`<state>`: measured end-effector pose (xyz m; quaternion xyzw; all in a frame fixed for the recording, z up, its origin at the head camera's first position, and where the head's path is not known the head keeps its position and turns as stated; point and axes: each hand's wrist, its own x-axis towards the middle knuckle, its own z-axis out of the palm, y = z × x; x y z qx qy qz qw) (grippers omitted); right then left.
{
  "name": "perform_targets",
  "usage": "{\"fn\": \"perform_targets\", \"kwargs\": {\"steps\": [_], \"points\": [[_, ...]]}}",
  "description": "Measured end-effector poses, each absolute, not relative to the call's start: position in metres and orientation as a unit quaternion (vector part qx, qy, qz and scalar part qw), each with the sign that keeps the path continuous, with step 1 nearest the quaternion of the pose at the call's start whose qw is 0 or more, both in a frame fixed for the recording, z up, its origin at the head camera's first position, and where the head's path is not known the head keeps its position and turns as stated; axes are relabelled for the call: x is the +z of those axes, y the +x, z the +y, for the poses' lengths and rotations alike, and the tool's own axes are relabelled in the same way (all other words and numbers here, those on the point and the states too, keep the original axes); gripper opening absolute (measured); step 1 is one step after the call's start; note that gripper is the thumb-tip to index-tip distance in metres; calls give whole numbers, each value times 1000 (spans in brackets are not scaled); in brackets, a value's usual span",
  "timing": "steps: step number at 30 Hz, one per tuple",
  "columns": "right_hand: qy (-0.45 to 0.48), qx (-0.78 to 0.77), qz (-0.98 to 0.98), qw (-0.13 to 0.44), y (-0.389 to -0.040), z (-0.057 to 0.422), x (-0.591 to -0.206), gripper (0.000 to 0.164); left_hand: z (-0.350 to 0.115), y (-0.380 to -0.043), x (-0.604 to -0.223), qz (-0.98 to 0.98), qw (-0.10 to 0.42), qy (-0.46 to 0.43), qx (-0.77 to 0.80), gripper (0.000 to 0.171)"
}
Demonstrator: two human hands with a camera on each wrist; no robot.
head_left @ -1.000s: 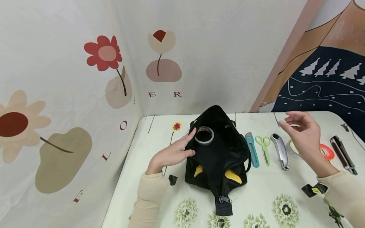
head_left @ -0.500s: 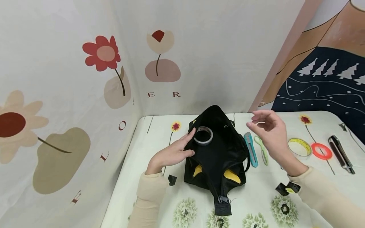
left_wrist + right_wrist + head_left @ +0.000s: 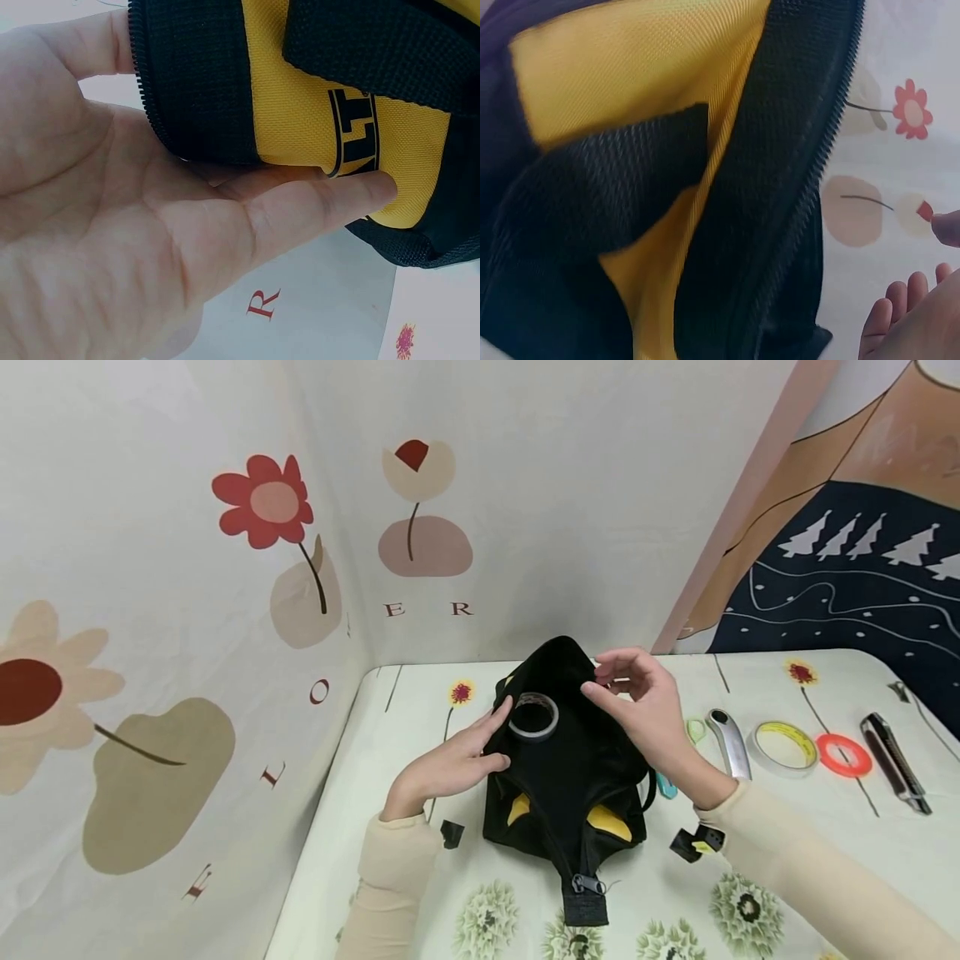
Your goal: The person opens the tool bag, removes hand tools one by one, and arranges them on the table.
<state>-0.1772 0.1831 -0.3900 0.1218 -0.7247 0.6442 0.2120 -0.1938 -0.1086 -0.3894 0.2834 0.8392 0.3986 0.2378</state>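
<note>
A black and yellow zippered tool bag (image 3: 558, 793) stands with its mouth gaping, and a grey-rimmed ring like a tape roll (image 3: 553, 720) lies inside it. At the bag's left rim, my left hand (image 3: 450, 767) touches the side with extended fingers; in the left wrist view they lie along the yellow cloth, and the thumb tip is hidden behind the zipper edge. My right hand (image 3: 647, 710) is over the bag's right rim, its fingers loosely bent and holding nothing. In the right wrist view thumb and fingers are apart, beyond the zipper edge.
Right of the bag lie a teal cutter (image 3: 666, 787) and green scissors (image 3: 696, 729), both partly covered by the right hand and arm. Farther right are a silver utility knife (image 3: 729, 743), a clear tape roll (image 3: 785, 748), an orange tape roll (image 3: 844, 755) and a dark cutter (image 3: 896, 762).
My right hand has moved left from above the tools and tape rolls to the bag's right rim. The left hand and the bag stay in place.
</note>
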Motion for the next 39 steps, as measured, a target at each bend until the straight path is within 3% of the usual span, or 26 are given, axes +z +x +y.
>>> {"fn": "perform_targets", "kwargs": {"steps": [15,26,39], "points": [[178,642,-740,94,-195,150,-416,28,-108,-195,-390,833,239,288,407,86],[137,618,-774,-19,-209,144,-444,33,-112,-192,-389,831,250,281,409,85],[103,607,-786,-59,-216,149,-455,32,-113,-194,-385,834,247,281,406,85]]}}
